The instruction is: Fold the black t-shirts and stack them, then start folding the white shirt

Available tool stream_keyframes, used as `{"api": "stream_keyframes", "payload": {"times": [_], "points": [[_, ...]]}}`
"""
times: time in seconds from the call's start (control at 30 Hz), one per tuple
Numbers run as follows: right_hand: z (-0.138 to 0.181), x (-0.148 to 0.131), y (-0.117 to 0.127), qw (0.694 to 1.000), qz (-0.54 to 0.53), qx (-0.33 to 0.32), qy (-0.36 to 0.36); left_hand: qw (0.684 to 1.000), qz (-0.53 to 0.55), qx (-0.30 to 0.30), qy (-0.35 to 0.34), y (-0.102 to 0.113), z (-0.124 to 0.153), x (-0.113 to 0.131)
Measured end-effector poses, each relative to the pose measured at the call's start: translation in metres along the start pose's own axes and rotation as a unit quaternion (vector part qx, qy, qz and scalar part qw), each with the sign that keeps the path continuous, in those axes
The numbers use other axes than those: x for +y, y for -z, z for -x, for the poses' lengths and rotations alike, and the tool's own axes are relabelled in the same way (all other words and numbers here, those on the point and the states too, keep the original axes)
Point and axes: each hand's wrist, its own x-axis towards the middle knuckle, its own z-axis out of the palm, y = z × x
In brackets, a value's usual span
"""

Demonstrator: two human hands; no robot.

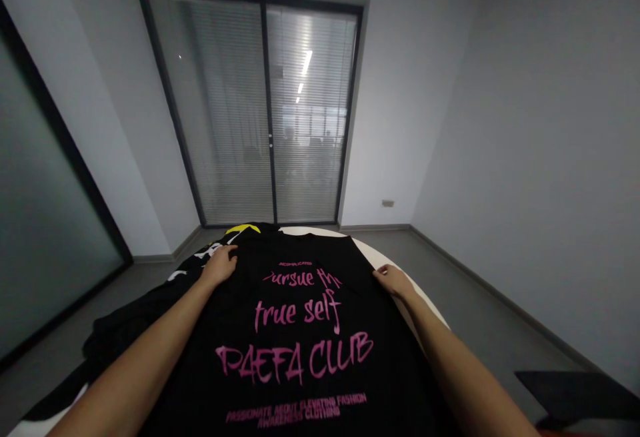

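A black T-shirt (299,330) with pink lettering lies spread over a white round table, its neck end away from me. At its upper left side, my left hand (220,265) is closed on the fabric, thumb and fingers curled over the cloth. Across from it, my right hand (395,282) pinches the shirt's right edge between thumb and fingertips. The shirt looks mostly flat, with slight folds across the top line of print. Its lower end runs out of view towards me.
Dark clothes (135,320) with white and yellow prints are heaped along the left side of the table (367,248). A black flat object (575,394) juts in at the lower right. Beyond the table stand glazed panels with blinds (225,117).
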Motion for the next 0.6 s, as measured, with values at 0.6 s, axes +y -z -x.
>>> {"api": "stream_keyframes", "payload": {"times": [0.6], "points": [[0.079,0.004,0.011,0.994,0.107,0.015,-0.030,0.988,-0.132,0.075,-0.010,0.031,0.109,0.020]]}}
